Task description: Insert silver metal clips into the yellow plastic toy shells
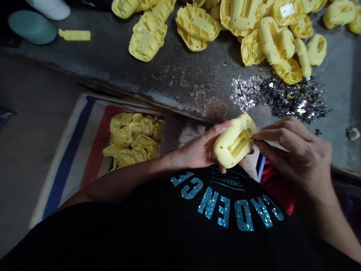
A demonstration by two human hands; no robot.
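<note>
My left hand (197, 148) grasps a yellow molded plastic housing (229, 145), with the fingers (217, 131) curled around its rounded back and the ribbed slot (239, 143) facing up. The housing sits just in front of my chest, above my black T-shirt (222, 210). My right hand (296, 154) is clenched in a pinch on a slim tool (252, 139), whose tip touches the slot's edge. My fingers cover nearly all of the tool, so its type cannot be confirmed. Below my left forearm, a striped woven bag (67, 158) holds a heap of yellow housings (132, 137); the bag's lower part is cut off by my arm and body, and the depth of the heap cannot be read. On the worn metal bench (180, 75) ahead lie more yellow housings (270, 41), cut off by the top edge of the frame. Beside them is a pile of silvery metal flakes (279, 99), apparently shavings, though the dim light limits certainty.
</note>
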